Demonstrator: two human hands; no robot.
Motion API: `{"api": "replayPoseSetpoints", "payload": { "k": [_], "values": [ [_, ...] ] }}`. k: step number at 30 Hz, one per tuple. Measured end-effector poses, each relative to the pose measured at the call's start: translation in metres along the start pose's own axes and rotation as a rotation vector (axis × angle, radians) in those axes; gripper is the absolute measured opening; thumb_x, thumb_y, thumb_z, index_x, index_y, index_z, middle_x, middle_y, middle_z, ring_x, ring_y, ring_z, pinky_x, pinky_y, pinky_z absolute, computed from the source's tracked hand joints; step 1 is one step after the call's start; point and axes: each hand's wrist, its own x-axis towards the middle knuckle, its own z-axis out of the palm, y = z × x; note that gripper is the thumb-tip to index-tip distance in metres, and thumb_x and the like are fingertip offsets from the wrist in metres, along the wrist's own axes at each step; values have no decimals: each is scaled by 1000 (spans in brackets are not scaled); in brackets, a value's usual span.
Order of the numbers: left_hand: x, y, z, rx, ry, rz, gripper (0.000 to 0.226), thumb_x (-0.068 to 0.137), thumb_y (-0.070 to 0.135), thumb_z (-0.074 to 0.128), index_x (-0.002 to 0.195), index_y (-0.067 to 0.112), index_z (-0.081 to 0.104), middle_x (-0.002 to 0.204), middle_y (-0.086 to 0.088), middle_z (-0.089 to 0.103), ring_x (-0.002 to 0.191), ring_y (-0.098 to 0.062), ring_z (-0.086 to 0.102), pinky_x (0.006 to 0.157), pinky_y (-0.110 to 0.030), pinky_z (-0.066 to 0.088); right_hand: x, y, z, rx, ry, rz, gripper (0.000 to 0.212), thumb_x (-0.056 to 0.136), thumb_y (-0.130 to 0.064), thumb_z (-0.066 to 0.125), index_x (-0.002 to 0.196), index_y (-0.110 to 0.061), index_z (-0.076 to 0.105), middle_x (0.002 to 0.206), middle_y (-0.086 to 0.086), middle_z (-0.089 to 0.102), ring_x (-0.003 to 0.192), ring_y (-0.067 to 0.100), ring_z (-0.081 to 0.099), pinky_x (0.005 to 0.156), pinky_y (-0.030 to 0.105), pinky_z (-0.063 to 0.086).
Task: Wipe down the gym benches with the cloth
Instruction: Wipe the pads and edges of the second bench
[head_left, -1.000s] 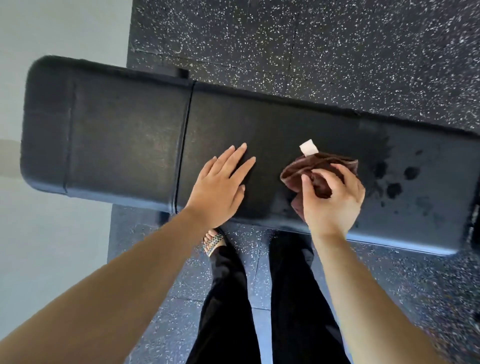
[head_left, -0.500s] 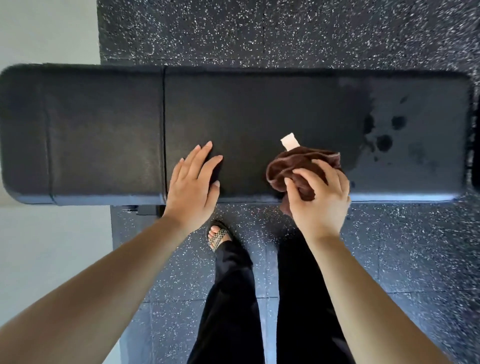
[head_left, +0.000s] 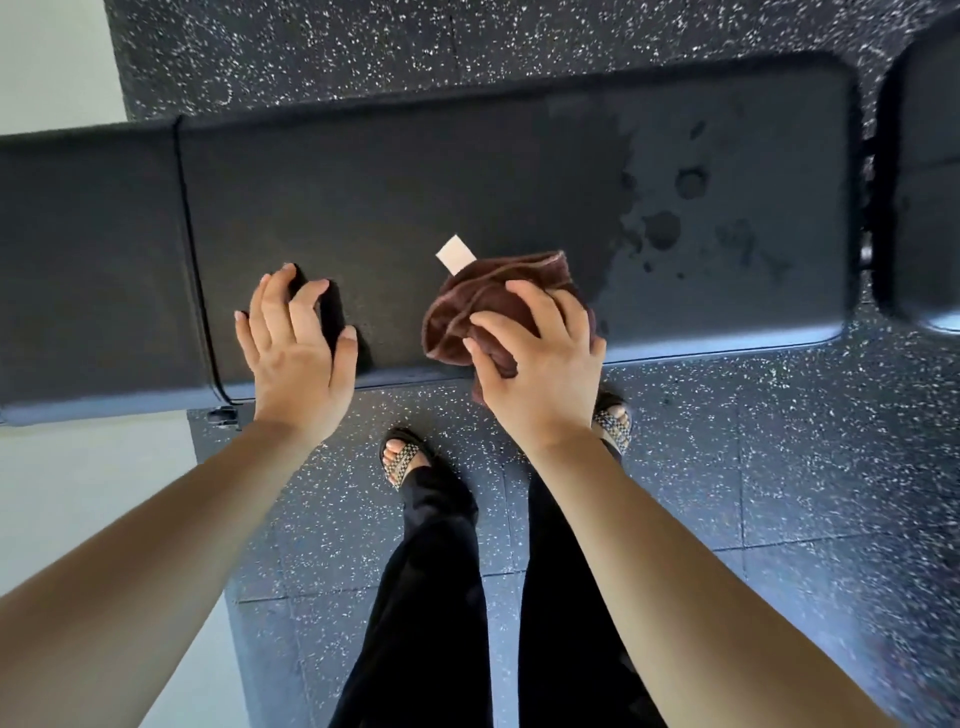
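1. The seam (head_left: 192, 249) in the counter (head_left: 415, 182) sits further left in view than a second ago. The person has shifted toward the counter's right end, so the wiping appears to be heading that way.
2. The left hand (head_left: 298, 343) lay flat with straight fingers before. Now it arches, with the fingers spread and slightly bent, the tips on the padding near the front edge, and the palm raised. It holds nothing and looks like a brace about to be moved.
3. The cloth (head_left: 483, 301), brown and bunched, rests on the counter by the front edge. A white tag (head_left: 455, 254) sticks out on its far side, and a fold hangs over the edge.
4. The right hand (head_left: 540, 364) grips the cloth from above, with fingers and thumb curled into the bundle, as it did a second ago.
5. Wet spots (head_left: 662, 228) lie to the right of the cloth, apart from it and still unwiped, so they are likely the next patch.
6. A second pad (head_left: 924, 182) has come into view at the far right, across a gap.
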Motion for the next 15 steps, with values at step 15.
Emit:
{"api": "replayPoseSetpoints", "payload": {
  "k": [15],
  "values": [
    [32, 172, 45, 46, -111, -174, 61, 90, 36, 44, 144, 16, 22, 156, -16, 5, 143, -33, 3, 109, -63, 6, 57, 105, -75, 49, -74, 192, 20, 82, -41, 66, 101, -36, 70, 132, -10, 54, 122, 25, 41, 83, 43, 35]
  ]
}}
